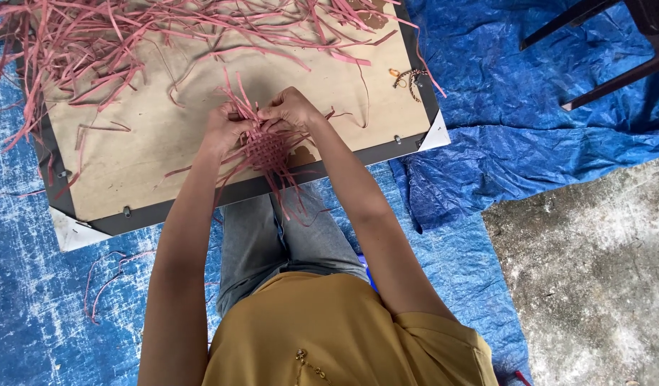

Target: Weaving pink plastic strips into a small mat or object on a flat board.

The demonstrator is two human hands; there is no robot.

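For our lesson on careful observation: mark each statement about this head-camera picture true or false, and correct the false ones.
1. Both hands, left hand and right hand, are on the small pink woven strip mat. True.
2. The woven mat lies at the near edge of a flat brown board with a dark frame. True.
3. The ground sheet under the board is a green cloth. False: it is a crinkled blue plastic tarpaulin.
4. A heap of loose pink strips lies at the board's far side. True.
5. The person wears a white shirt. False: it is a mustard-yellow shirt.
6. The bare grey concrete floor lies on the person's left. False: it lies on the right.
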